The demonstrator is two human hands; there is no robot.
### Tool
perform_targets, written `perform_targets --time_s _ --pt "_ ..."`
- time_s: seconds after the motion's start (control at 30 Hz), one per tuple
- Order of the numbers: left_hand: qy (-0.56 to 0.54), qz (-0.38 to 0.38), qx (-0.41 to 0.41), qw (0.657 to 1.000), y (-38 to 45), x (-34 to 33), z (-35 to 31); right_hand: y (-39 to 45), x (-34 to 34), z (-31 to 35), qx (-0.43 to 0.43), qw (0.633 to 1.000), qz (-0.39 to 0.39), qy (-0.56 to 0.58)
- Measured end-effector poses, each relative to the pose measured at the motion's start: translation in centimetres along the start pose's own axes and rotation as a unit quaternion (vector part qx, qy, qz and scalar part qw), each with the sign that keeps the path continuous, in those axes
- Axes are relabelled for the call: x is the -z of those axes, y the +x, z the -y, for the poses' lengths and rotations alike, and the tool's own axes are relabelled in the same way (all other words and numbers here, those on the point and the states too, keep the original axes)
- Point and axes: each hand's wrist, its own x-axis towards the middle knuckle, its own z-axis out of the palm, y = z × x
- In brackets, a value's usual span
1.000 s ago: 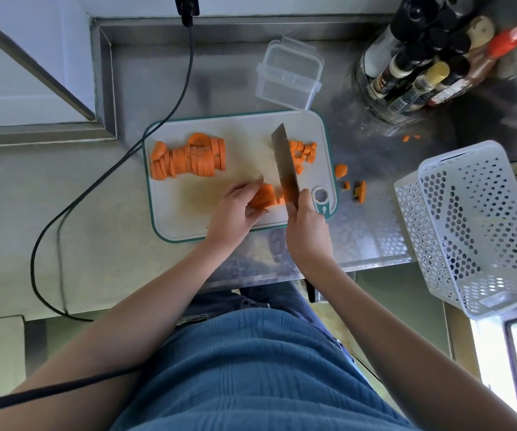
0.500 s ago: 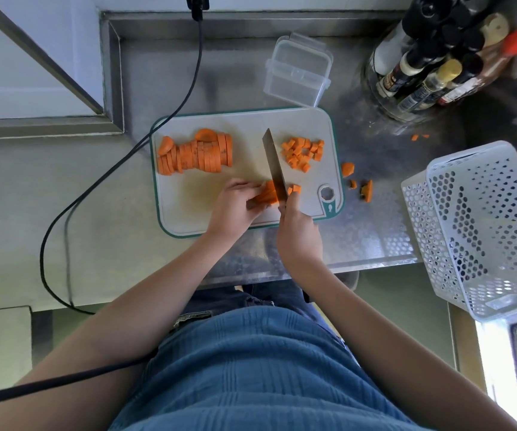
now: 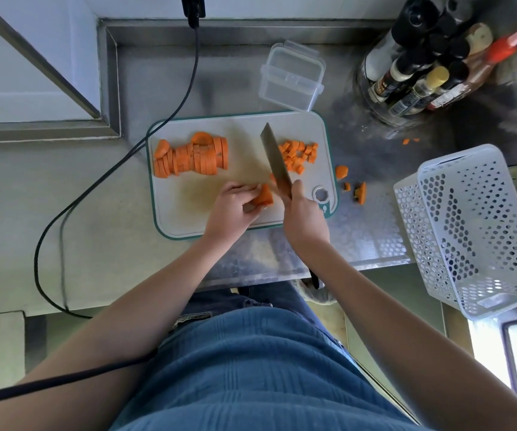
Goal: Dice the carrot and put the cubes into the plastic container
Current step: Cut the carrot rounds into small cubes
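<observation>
knife handle hidden inside right hand point(image 3: 305, 217), bottle point(image 3: 413, 91) labels blurred, unreadable

Bright daylight from the right — edges bowed, corners softly blurred.

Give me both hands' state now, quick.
Left hand: holding the carrot slices on the board.
Right hand: gripping the knife.

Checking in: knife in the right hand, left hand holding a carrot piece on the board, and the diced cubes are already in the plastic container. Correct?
Not quite. The container holds no cubes; in the head view the cubes lie piled on the board, right of the knife. The rest stands: the right hand grips the knife and the left hand holds a carrot piece on the board.
</observation>
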Motion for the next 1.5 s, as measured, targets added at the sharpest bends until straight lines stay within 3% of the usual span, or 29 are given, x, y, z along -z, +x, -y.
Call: perform_targets --time_s 0.1,0.27,0.63,1.1,1.23,1.37,1.5 --pt "-0.027 0.007 0.021 0.999 -0.4 0.2 -0.4 -0.8 0.7 -0.1 -0.002 0.998 -0.033 0.051" --pt "-0.021 -0.011 0.051 0.998 -0.9 0.4 -0.3 -1.7 0.2 0.3 0.027 0.998 -0.011 0.061" --pt "0.019 -0.001 0.057 0.998 -0.8 -0.3 -0.1 -1.8 -1.5 0.3 0.027 0.999 0.007 0.026" --pt "-0.024 -0.002 0.074 0.997 -0.5 -0.6 -0.8 -0.6 -2.3 1.5 -0.019 0.998 0.032 -0.042" --pt "-0.024 -0.004 0.056 0.998 -0.3 -0.5 -1.0 -0.5 -1.8 0.3 0.012 0.997 0.028 -0.069" --pt "-0.029 0.013 0.05 0.998 0.1 -0.7 -1.3 -0.4 -0.1 -1.3 -0.019 0.999 -0.028 0.0" --pt "-0.026 0.028 0.052 0.998 -0.7 0.3 -0.7 -1.0 0.7 -1.1 -0.009 0.998 -0.028 0.053"
